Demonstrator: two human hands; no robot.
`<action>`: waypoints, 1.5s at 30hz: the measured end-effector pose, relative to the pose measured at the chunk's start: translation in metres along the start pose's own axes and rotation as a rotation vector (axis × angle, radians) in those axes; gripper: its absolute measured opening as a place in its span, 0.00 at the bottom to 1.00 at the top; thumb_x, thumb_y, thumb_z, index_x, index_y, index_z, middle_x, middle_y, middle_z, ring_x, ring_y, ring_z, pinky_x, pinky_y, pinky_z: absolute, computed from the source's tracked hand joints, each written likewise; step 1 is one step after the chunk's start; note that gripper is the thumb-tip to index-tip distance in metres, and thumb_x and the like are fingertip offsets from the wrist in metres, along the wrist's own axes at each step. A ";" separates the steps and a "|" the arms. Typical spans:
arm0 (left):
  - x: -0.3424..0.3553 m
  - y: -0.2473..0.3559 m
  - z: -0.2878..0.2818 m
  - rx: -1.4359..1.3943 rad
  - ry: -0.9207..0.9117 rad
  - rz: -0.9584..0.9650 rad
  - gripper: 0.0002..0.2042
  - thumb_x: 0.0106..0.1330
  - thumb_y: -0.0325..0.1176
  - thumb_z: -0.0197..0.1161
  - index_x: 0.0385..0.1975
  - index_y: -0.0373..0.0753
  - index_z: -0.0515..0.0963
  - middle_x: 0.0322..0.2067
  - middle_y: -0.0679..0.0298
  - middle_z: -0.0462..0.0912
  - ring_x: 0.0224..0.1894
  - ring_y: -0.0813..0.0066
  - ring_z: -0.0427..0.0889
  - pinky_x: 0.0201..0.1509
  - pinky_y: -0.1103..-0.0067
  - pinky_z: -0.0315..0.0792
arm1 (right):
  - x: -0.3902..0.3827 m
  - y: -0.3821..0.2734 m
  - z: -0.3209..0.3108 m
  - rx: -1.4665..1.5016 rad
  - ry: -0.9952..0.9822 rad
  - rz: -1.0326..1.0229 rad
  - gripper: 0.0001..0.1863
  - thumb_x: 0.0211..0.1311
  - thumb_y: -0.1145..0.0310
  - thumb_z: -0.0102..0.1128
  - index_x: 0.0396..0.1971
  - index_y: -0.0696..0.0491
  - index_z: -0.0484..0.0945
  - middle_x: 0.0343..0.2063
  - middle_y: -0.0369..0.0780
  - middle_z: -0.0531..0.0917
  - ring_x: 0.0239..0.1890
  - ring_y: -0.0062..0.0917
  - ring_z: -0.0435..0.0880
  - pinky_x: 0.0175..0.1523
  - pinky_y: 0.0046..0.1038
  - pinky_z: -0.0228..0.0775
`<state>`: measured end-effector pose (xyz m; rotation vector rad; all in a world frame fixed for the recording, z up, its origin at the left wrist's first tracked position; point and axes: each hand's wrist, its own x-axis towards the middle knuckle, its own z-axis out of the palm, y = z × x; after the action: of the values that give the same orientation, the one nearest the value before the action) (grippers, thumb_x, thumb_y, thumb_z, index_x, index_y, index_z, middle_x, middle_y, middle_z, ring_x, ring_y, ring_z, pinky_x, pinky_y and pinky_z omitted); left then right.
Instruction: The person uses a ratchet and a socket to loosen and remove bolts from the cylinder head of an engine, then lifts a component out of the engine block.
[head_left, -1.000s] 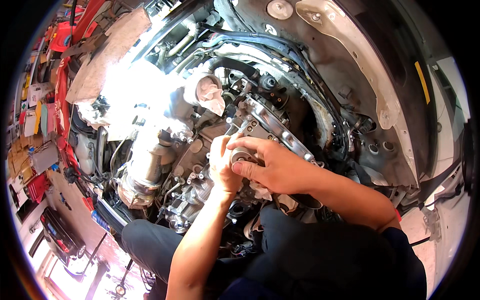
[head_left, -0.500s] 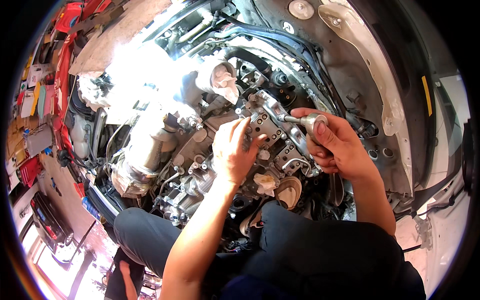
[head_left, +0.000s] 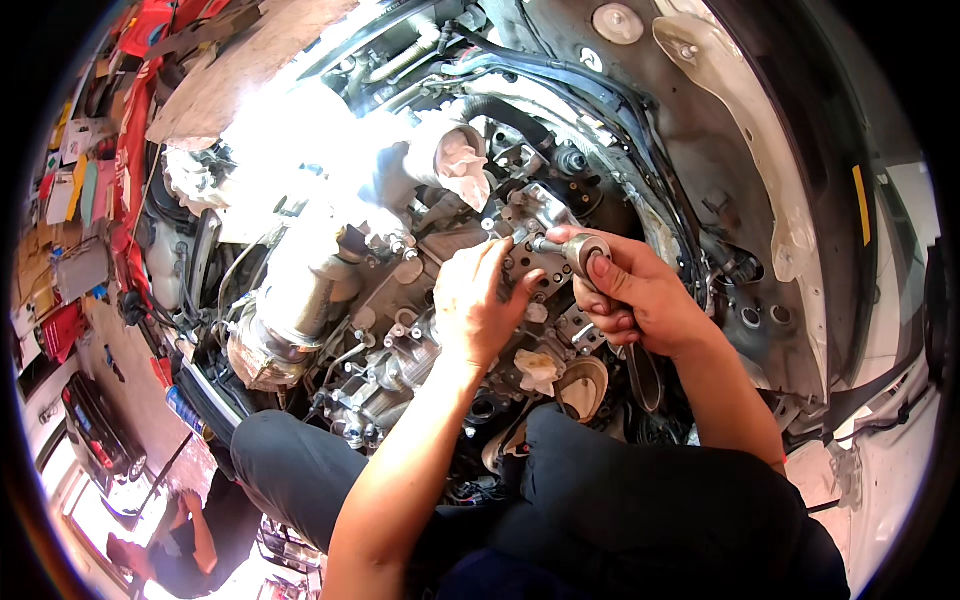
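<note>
My right hand (head_left: 635, 290) is closed round a ratchet wrench (head_left: 590, 256), its thumb on the round head. The handle runs down below the fist. From the head a short metal extension (head_left: 548, 245) points left over the metal engine block (head_left: 400, 375). My left hand (head_left: 475, 305) rests over the middle of the engine, thumb and fingers apart. Its fingertips lie close to the extension's tip, and I cannot tell whether they touch it. Crumpled white tissue (head_left: 463, 168) plugs a pipe opening above my left hand; another wad (head_left: 538, 371) sits below it.
Black hoses and cables (head_left: 600, 85) run along the far side of the engine bay. A silver canister (head_left: 295, 310) stands on the left. A blue can (head_left: 185, 410) is beyond the bay's left edge. Another person (head_left: 185, 540) shows at the lower left.
My right hand has brought the ratchet wrench leftward, closer to my left hand. The left hand stays nearly in place. The other person shows more fully at the lower left.
</note>
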<state>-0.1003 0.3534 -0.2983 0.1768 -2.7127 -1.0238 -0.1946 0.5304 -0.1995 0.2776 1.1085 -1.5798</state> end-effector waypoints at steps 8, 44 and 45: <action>0.002 -0.001 -0.003 -0.010 -0.027 0.014 0.23 0.52 0.39 0.74 0.46 0.36 0.78 0.42 0.59 0.82 0.43 0.62 0.80 0.48 0.69 0.72 | 0.003 -0.001 0.010 -0.125 -0.018 0.011 0.26 0.72 0.59 0.53 0.66 0.50 0.64 0.18 0.30 0.66 0.16 0.10 0.61 0.20 0.16 0.53; -0.001 -0.005 0.004 -0.133 0.132 0.002 0.12 0.53 0.20 0.62 0.38 0.37 0.80 0.36 0.56 0.83 0.37 0.57 0.83 0.43 0.71 0.77 | -0.057 0.020 -0.010 -0.022 0.101 -0.038 0.30 0.69 0.56 0.57 0.66 0.52 0.64 0.20 0.29 0.64 0.18 0.10 0.58 0.21 0.15 0.50; -0.001 -0.005 0.004 -0.143 0.125 -0.014 0.11 0.53 0.20 0.62 0.37 0.37 0.80 0.36 0.56 0.82 0.36 0.57 0.83 0.42 0.71 0.77 | -0.056 0.020 -0.007 -0.073 0.128 -0.036 0.29 0.69 0.56 0.57 0.67 0.51 0.64 0.20 0.29 0.64 0.19 0.10 0.58 0.21 0.15 0.50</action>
<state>-0.1004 0.3523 -0.3042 0.2264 -2.5196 -1.1644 -0.1608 0.5733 -0.1754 0.3147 1.2731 -1.5676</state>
